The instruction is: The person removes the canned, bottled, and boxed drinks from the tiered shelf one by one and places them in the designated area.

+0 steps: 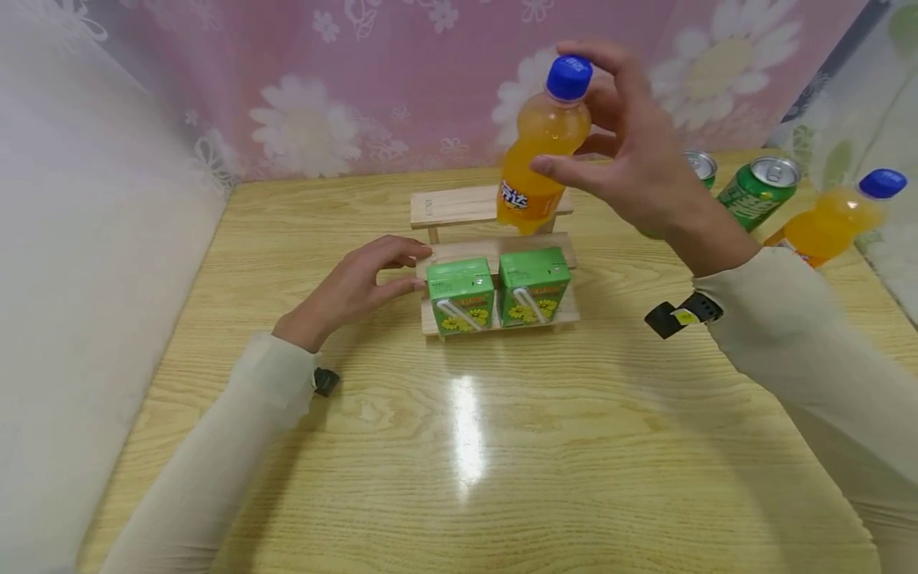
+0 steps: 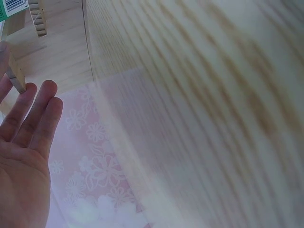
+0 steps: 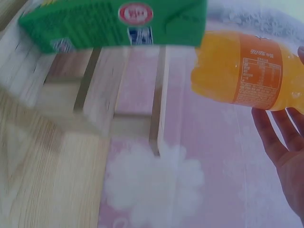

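My right hand (image 1: 631,143) grips an orange soda bottle (image 1: 534,151) with a blue cap, its thumb on the near side. The bottle is tilted a little and hangs over the upper part of a small stepped wooden rack (image 1: 452,206). In the right wrist view the bottle (image 3: 237,69) lies apart from the rack's boards. Two green juice boxes (image 1: 460,299) with white straws stand side by side on the lowest step. At the rack's left end my left hand (image 1: 366,275) touches the wood with loosely bent fingers; in the left wrist view its fingertips meet a board end (image 2: 15,73).
To the right stand green drink cans (image 1: 760,191), one partly hidden behind my right wrist, and a second orange soda bottle (image 1: 825,227). A pink flowered cloth (image 1: 402,88) hangs behind the wooden table (image 1: 559,454). White sheeting (image 1: 107,239) borders the left side.
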`<action>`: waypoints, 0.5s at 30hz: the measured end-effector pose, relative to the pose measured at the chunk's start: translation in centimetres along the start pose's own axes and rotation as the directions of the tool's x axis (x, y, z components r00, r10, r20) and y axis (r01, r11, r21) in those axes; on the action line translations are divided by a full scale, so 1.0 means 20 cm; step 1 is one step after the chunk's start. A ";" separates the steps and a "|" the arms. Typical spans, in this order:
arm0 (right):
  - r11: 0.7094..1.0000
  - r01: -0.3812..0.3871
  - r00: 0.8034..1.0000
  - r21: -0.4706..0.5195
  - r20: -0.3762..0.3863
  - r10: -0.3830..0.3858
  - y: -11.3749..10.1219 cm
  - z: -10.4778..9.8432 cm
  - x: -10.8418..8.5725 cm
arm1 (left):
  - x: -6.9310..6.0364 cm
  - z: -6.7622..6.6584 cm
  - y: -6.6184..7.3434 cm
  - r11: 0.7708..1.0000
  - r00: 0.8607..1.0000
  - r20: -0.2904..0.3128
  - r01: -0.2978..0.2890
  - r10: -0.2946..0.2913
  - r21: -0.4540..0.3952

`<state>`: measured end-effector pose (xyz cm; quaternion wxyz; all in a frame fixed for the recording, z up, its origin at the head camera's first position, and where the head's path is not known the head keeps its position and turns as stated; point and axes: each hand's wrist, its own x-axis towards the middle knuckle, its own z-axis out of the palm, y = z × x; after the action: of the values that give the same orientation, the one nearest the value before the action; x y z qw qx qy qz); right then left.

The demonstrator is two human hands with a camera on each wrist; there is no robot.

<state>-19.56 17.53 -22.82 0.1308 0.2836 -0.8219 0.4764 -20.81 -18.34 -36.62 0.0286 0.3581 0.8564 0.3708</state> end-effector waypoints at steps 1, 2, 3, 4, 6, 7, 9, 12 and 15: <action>1.000 -0.008 1.000 -0.006 -0.011 0.008 0.00 -0.02 -0.01 | 0.00 0.00 0.00 1.000 1.000 0.001 0.002 -0.002 -0.001; 1.000 -0.018 1.000 -0.011 -0.021 0.018 0.01 -0.04 -0.02 | 0.00 0.00 0.00 1.000 1.000 0.002 0.002 -0.002 -0.001; 0.999 -0.027 0.999 -0.017 -0.028 0.026 0.01 -0.06 -0.03 | 0.00 0.00 0.00 1.000 1.000 0.003 0.004 -0.004 0.000; 0.999 -0.028 0.999 -0.024 -0.037 0.028 0.02 -0.08 -0.04 | 0.00 0.00 0.00 1.000 1.000 0.004 0.005 -0.005 0.000; 0.999 -0.040 0.998 -0.037 -0.051 0.038 0.04 -0.12 -0.06 | -0.01 0.00 0.00 1.000 1.000 0.005 0.006 -0.006 -0.001; 0.998 -0.052 0.997 -0.044 -0.060 0.049 0.05 -0.14 -0.07 | -0.01 0.00 0.00 1.000 1.000 0.005 0.006 -0.006 0.000; 0.996 -0.073 0.995 -0.060 -0.078 0.068 0.06 -0.17 -0.09 | -0.01 0.00 0.00 1.000 1.000 0.005 0.008 -0.008 0.001; 0.991 -0.103 0.990 -0.082 -0.100 0.095 0.09 -0.21 -0.13 | -0.01 0.00 0.00 1.000 1.000 0.003 0.010 -0.010 0.003; 0.987 -0.119 0.987 -0.108 -0.119 0.106 0.12 -0.25 -0.18 | 0.00 0.00 0.00 1.000 1.000 0.002 0.004 -0.004 0.002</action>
<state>-18.48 24.01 -23.68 0.1659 0.2013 -0.8540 0.4501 -20.77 -18.35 -36.51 0.0300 0.3567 0.8575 0.3695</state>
